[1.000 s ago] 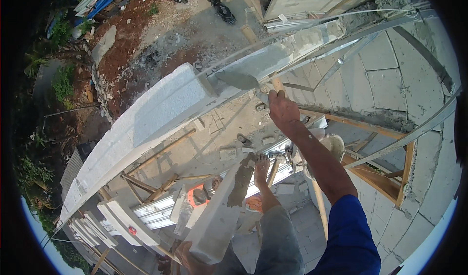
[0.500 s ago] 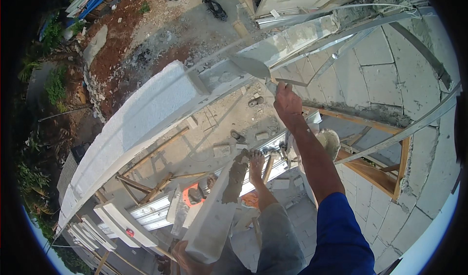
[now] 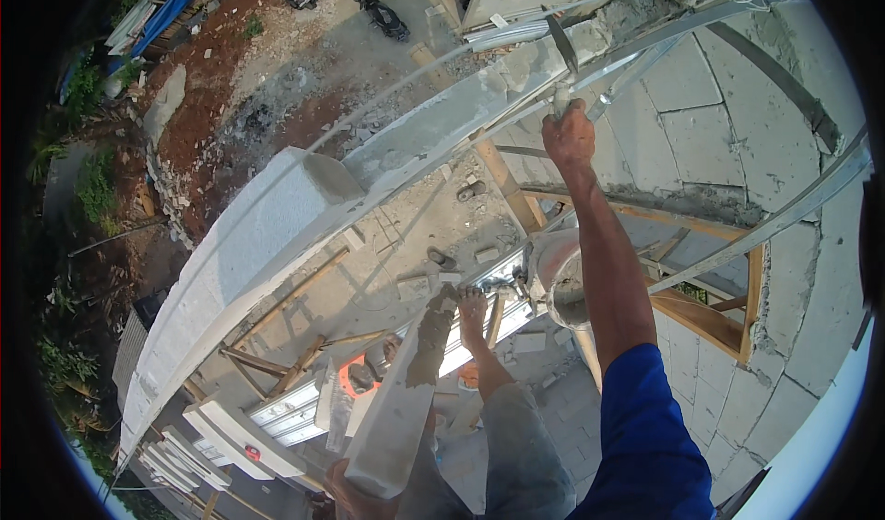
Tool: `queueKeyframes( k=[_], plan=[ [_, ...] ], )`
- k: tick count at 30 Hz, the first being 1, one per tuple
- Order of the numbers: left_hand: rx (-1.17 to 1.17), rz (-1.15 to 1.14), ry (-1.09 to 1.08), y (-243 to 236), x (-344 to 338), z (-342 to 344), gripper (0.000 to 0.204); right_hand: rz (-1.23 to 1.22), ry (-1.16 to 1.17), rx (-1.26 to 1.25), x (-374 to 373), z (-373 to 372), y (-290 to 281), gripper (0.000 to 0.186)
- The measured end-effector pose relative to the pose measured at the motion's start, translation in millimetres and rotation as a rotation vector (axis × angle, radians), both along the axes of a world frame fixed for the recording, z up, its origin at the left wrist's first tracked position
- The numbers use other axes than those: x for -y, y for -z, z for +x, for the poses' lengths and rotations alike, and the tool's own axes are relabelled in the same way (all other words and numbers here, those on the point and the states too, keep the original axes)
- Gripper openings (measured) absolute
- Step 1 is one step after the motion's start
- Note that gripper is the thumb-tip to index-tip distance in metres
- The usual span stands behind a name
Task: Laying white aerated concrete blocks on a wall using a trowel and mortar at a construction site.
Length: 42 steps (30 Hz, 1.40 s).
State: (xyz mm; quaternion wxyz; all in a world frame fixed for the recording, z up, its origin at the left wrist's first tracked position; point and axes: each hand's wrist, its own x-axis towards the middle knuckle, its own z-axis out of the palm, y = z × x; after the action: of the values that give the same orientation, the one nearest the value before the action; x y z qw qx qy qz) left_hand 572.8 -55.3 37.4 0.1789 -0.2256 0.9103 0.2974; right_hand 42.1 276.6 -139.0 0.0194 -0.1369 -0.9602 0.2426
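Well ahead of our left hand and off to its right, our bare right hand [image 3: 569,137] has its fingers wrapped around the handle of a grey metal trowel [image 3: 560,45]. The blade points forward from the knuckles, over a long, pale, grey-topped wall [image 3: 433,124]; whether they touch, we cannot tell. Our left hand [image 3: 346,492] lies against the near end of a long, grey, rectangular block [image 3: 396,437], at its left side; it is largely hidden, so we cannot tell how far its fingers are open. From that hand the block slants forward and right toward our bare foot [image 3: 473,313], with a patch of dark grey mortar [image 3: 431,340] along its far end. Nearer than the right hand, just left of its forearm, is a round, mortar-smeared bucket [image 3: 553,260]. Ahead of the left hand, well apart, a white, rough-faced block [image 3: 263,211] sits on the wall.
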Motion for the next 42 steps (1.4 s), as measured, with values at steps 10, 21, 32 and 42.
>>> queueKeyframes(
  k=[10,21,32,42],
  plan=[
    [0.221,-0.048,0.001,-2,-6,5,0.116,0.135,0.015,0.078,-36,-42,24,0.024],
    [-0.164,-0.15,0.062,-4,-27,-38,0.09,0.007,-0.412,0.331,8,50,-7,0.038],
    [-0.123,-0.119,0.044,-12,-32,-42,0.09,-0.211,-0.102,0.251,-8,-23,41,0.028],
    [-0.133,-0.108,0.075,-13,-29,-40,0.086,-0.248,-0.097,0.313,6,-17,-35,0.037]
  ],
)
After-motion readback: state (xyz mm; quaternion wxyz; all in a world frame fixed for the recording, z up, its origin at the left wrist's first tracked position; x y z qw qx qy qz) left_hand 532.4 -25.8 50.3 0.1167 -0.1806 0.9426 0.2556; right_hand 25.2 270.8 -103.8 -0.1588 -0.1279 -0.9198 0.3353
